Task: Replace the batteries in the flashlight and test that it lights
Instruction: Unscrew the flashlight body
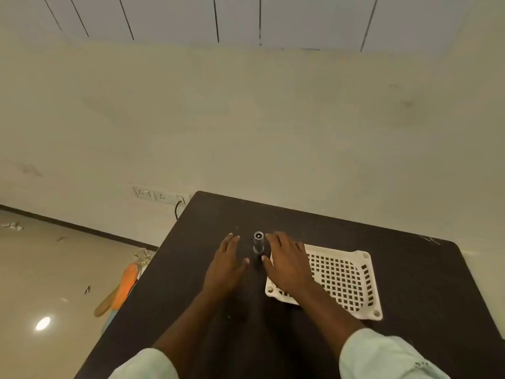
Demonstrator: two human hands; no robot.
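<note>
The flashlight [258,246] stands upright on the bench [410,269] between the left hand [226,266] and right hand [287,265], fingers straight, loosely spread, gripping nothing; a tray [352,280] lies right

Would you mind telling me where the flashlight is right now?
In the head view, the flashlight stands upright on the dark table, between the left hand and right hand, just left of the white perforated tray.
</note>
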